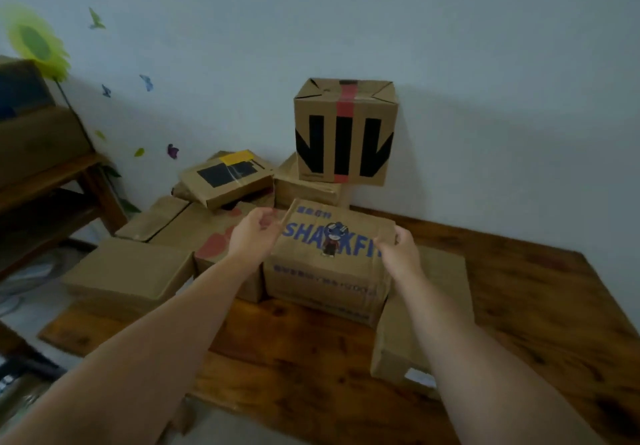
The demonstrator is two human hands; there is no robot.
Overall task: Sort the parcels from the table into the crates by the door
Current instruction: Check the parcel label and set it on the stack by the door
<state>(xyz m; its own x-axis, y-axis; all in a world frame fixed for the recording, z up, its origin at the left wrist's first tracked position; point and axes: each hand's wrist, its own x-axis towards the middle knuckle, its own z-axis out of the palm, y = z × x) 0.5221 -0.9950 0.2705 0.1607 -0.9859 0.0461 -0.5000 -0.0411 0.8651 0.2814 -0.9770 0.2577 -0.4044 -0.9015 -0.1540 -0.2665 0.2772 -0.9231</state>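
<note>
On the wooden desk (519, 288) stand many cardboard parcels, and both hands are at one of them. This is the box with blue letters (329, 271), which stands near the front middle of the desk, with a small cartoon figure printed on its top.

The left hand (256, 233) is at the upper left edge of this box. Its grip is closed there, with the fingers curled round the edge beside a raised flap (291, 212). The right hand (398, 250) is at the upper right corner, and its grip is also closed on the box, with the fingers bent over the edge. The box is on the desk between the two hands.

Just to the right of it, touching it, lies a plain box (408, 340), partly hidden by the right forearm. To the left stands a box with red marks (211, 240), and in front of that a low plain box (128, 271) at the desk's left edge.

Behind, against the wall (485, 63), a tall box with black arrows (344, 139) and red tape stands on a lower box (304, 190). Left of it a flat box with black and yellow patches (228, 177) lies tilted on other parcels.

Butterfly stickers (147, 82) and a sunflower sticker (34, 42) are on the wall at the left.
</note>
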